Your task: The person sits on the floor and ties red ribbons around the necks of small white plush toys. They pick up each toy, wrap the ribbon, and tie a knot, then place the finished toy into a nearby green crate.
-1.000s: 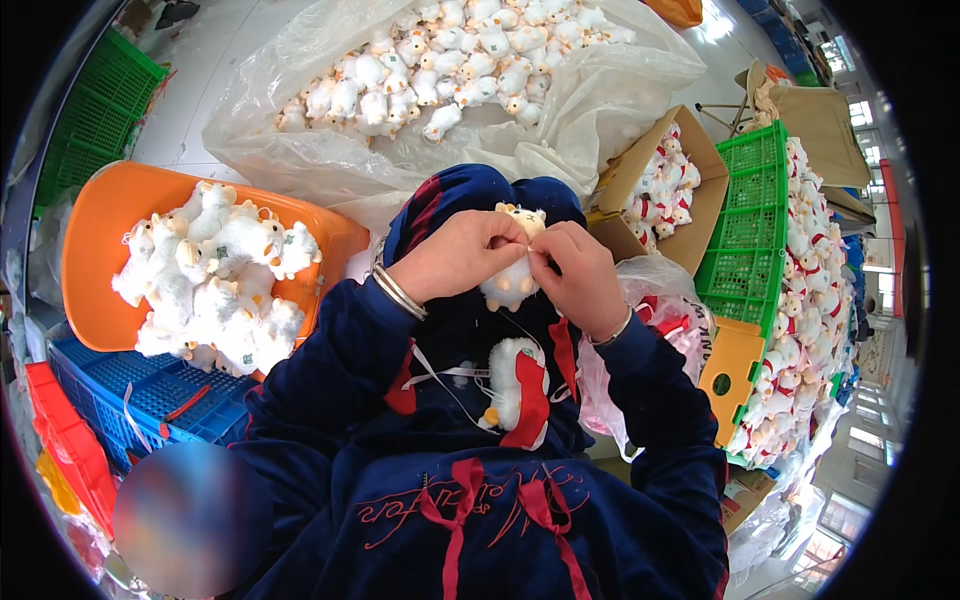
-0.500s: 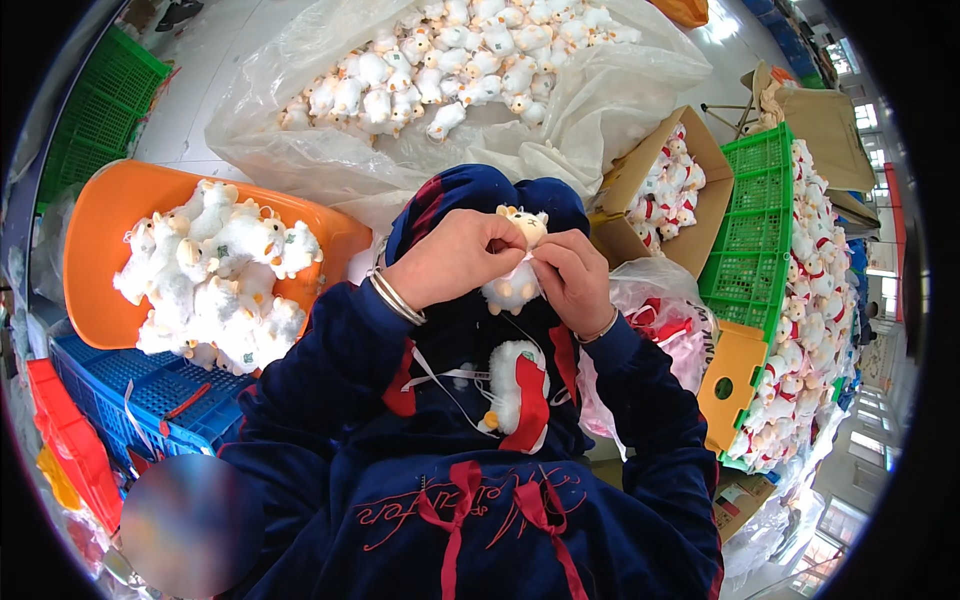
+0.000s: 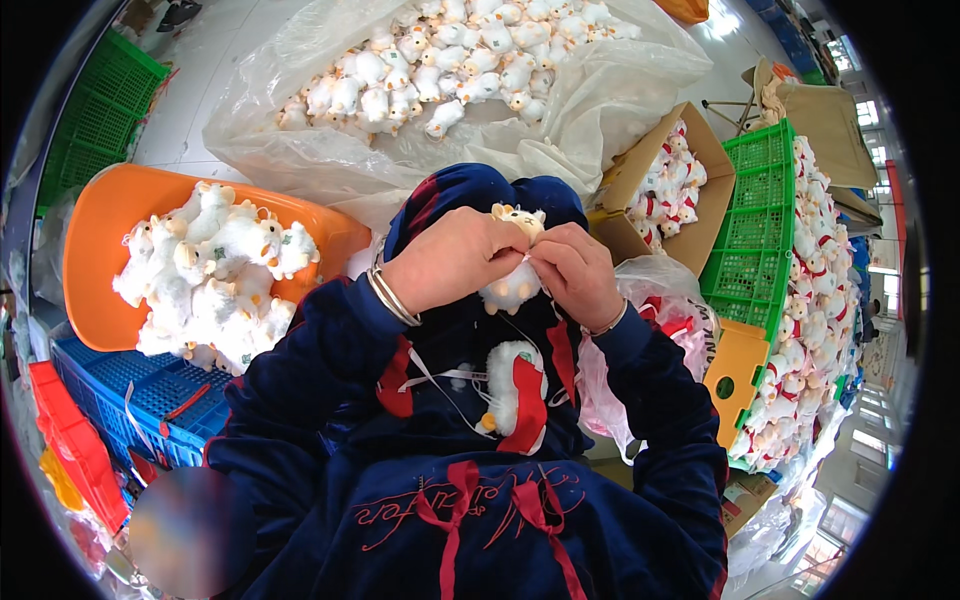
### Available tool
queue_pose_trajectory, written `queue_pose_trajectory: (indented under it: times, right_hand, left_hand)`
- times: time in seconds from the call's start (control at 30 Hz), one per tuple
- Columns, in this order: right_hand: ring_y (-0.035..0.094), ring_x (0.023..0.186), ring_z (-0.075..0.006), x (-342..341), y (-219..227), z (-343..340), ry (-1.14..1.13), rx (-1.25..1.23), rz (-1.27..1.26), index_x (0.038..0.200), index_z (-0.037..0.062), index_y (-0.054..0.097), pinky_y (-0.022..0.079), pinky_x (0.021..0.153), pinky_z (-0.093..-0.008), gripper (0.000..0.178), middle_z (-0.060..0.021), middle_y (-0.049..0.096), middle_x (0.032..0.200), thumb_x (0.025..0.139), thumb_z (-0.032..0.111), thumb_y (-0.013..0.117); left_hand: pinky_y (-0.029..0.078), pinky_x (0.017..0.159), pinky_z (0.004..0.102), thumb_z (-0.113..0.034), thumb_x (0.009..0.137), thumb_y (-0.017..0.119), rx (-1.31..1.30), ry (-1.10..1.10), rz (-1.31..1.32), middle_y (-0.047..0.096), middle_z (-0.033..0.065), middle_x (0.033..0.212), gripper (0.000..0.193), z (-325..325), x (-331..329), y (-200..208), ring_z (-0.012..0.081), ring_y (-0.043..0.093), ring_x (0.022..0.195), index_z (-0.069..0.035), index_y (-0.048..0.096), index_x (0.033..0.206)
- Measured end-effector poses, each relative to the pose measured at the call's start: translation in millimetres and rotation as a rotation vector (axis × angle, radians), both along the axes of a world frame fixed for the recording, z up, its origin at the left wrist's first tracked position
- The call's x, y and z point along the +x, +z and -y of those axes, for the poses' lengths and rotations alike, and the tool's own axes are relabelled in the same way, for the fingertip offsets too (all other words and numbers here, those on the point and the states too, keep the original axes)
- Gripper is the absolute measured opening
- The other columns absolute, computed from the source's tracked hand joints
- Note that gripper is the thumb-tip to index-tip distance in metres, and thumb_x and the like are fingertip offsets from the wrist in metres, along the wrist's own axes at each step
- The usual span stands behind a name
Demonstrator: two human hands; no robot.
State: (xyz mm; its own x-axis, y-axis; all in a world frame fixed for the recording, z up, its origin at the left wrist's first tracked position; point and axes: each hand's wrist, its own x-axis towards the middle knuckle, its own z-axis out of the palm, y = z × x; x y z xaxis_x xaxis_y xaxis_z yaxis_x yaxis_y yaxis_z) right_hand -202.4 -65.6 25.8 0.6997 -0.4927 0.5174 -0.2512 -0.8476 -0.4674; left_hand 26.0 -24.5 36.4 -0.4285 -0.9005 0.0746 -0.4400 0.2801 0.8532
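Note:
Over my knees, both hands meet at the neck of a small plush animal [image 3: 513,287] with a cream head and a whitish, fluffy body. My left hand [image 3: 450,258] is closed in a pinch at its neck. From the other side my right hand [image 3: 578,272] pinches at the same spot. A thin whitish ribbon seems to run between the fingertips, though the fingers partly hide it. Lower on my lap lies a second white plush animal [image 3: 503,385], with a red fabric strip [image 3: 527,405] across it. Beside that one is a loose white ribbon [image 3: 432,377].
At left, an orange tub [image 3: 95,260] of white plush toys stands by a blue crate [image 3: 105,400]. Ahead, plastic sheeting [image 3: 260,100] holds a large plush pile. At right are a cardboard box [image 3: 715,185], a green crate [image 3: 745,220] and a pink plastic bag [image 3: 605,390].
My hands have come slightly closer together at the plush animal's neck, and my right hand has turned a little. My left forearm has shifted outward slightly. The plush on my lap stays in place.

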Motion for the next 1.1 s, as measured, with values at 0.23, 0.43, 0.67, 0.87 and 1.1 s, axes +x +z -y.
queue_pose_trajectory:
  times: [0.23,0.43,0.67,0.87,1.1]
  right_hand:
    - [0.067,0.085,-0.03,-3.6,0.2,6.7,0.039,0.007,-0.031,0.098,0.0034,0.068,0.057,0.073,-0.0377,0.021,-0.0102,0.068,0.095,0.079,0.002,0.078]
    - [0.066,0.084,-0.0293,0.0,11.6,12.1,0.115,-0.035,-0.103,0.099,0.004,0.068,0.056,0.075,-0.0375,0.022,-0.0097,0.066,0.096,0.079,0.001,0.077]
    - [0.066,0.084,-0.0294,-2.6,2.0,8.0,0.054,0.03,-0.061,0.098,0.0037,0.068,0.055,0.074,-0.0374,0.021,-0.0098,0.066,0.096,0.08,0.001,0.077]
    - [0.066,0.083,-0.0297,-3.0,-0.9,6.3,0.038,0.053,-0.04,0.098,0.0034,0.068,0.055,0.074,-0.0381,0.021,-0.0102,0.067,0.094,0.079,0.001,0.077]
    - [0.067,0.083,-0.0303,-1.1,-3.2,6.0,0.037,0.031,-0.017,0.098,0.0035,0.068,0.055,0.073,-0.0384,0.022,-0.0107,0.068,0.094,0.079,0.002,0.078]
  left_hand:
    - [0.055,0.073,0.0444,-0.021,0.092,0.069,-0.097,0.028,-0.05,0.071,0.0163,0.084,0.017,2.0,-1.0,-4.0,0.0376,0.069,0.08,-0.005,0.074,0.096]
    - [0.054,0.071,0.0414,-0.019,0.09,0.072,0.031,0.037,-0.13,0.071,0.0156,0.084,0.016,3.8,1.0,-3.4,0.0345,0.07,0.078,-0.004,0.072,0.096]
    - [0.053,0.069,0.0322,-0.015,0.094,0.073,0.13,0.07,-0.134,0.069,0.0131,0.082,0.016,0.5,0.9,-1.9,0.0238,0.068,0.072,-0.001,0.067,0.099]
    - [0.053,0.072,0.0379,-0.016,0.094,0.073,-0.048,0.026,-0.065,0.069,0.0134,0.085,0.015,-2.1,3.3,-7.8,0.0295,0.069,0.079,-0.004,0.069,0.101]
    - [0.053,0.072,0.0473,-0.02,0.093,0.069,-0.244,0.006,-0.112,0.069,0.0146,0.082,0.015,2.7,4.3,-12.9,0.0368,0.068,0.082,-0.006,0.07,0.098]
